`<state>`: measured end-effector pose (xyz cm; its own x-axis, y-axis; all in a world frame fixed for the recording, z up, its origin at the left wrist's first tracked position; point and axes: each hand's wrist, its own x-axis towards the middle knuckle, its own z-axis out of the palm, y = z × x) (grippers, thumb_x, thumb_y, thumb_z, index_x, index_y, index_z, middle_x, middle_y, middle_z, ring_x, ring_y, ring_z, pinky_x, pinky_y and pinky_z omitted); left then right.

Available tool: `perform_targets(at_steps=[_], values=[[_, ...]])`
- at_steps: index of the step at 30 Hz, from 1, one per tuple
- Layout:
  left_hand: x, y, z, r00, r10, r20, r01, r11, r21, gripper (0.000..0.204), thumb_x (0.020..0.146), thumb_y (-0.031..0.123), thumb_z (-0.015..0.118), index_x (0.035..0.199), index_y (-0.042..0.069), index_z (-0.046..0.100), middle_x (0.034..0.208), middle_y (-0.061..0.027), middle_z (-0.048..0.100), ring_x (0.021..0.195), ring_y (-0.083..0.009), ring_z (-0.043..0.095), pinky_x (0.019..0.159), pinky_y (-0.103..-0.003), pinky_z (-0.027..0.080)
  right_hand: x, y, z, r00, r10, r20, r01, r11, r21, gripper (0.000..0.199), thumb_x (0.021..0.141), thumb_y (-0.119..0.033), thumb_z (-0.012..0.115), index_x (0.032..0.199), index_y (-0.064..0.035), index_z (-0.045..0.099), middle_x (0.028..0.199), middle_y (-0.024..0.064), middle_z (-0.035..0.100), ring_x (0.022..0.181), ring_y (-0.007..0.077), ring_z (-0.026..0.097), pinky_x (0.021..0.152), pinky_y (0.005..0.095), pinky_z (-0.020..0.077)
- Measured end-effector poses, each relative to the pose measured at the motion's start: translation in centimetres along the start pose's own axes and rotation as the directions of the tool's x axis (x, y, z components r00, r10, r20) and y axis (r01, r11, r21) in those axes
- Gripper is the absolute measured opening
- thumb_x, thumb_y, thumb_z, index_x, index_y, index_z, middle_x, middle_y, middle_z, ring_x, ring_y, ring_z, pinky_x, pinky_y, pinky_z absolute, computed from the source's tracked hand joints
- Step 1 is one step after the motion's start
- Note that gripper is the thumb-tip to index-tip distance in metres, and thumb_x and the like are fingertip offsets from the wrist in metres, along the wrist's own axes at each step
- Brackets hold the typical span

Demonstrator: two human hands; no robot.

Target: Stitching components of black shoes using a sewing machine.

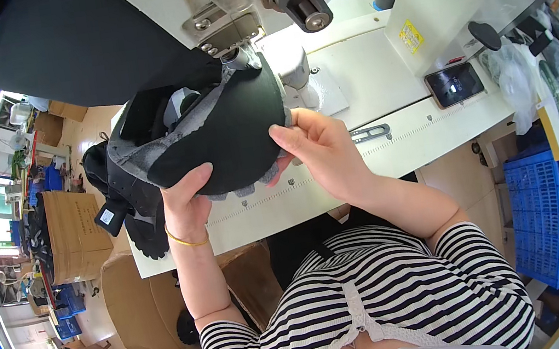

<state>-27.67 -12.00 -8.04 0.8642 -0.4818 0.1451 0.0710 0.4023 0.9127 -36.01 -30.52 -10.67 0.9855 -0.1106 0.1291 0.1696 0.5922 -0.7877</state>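
Observation:
Between my two hands is a black cap [227, 135] with a broad curved panel facing me and grey lining along its edges. A notched grey edge shows below the panel. My left hand [186, 195] pinches its lower left rim, thumb on top and the other fingers hidden underneath. My right hand [322, 150] grips the right edge between thumb and fingers. The cap's upper edge lies under the head of a sewing machine [232, 42], near the presser foot [243, 58]. The needle itself is too small to make out.
More black caps [142, 215] are piled at the table's left end. On the white table [382, 89] lie a grey thread snipper [370, 134] and a phone [455, 85]. A blue crate [549, 208] stands at right, cardboard boxes [77, 235] at left. A black panel [97, 46] overhangs the upper left.

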Motion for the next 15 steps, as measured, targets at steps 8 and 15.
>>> perform_targets(at_steps=[8, 15], values=[[1.5, -0.4, 0.5, 0.996, 0.029, -0.09, -0.028, 1.0, 0.014, 0.039, 0.07, -0.007, 0.057, 0.109, -0.004, 0.058, 0.106, -0.0119, 0.063, 0.096, -0.0222, 0.061, 0.087, -0.031, 0.048, 1.7, -0.7, -0.4, 0.999, -0.048, 0.014, 0.049, 0.992, -0.114, 0.022, 0.095, -0.017, 0.049, 0.094, 0.0046, 0.055, 0.087, 0.0089, 0.062, 0.072, 0.0161, 0.063, 0.064, 0.0289, 0.0548], [2.4, -1.0, 0.3, 0.998, 0.055, -0.003, -0.055, 0.998, 0.008, 0.04, 0.078, -0.008, 0.05, 0.117, -0.007, 0.051, 0.115, -0.0164, 0.058, 0.104, -0.0258, 0.059, 0.094, -0.035, 0.046, 2.7, -1.0, -0.5, 0.998, -0.054, 0.011, 0.055, 0.99, -0.13, 0.023, 0.095, -0.018, 0.05, 0.09, 0.004, 0.057, 0.083, 0.0081, 0.063, 0.066, 0.0167, 0.064, 0.062, 0.0249, 0.0517]])
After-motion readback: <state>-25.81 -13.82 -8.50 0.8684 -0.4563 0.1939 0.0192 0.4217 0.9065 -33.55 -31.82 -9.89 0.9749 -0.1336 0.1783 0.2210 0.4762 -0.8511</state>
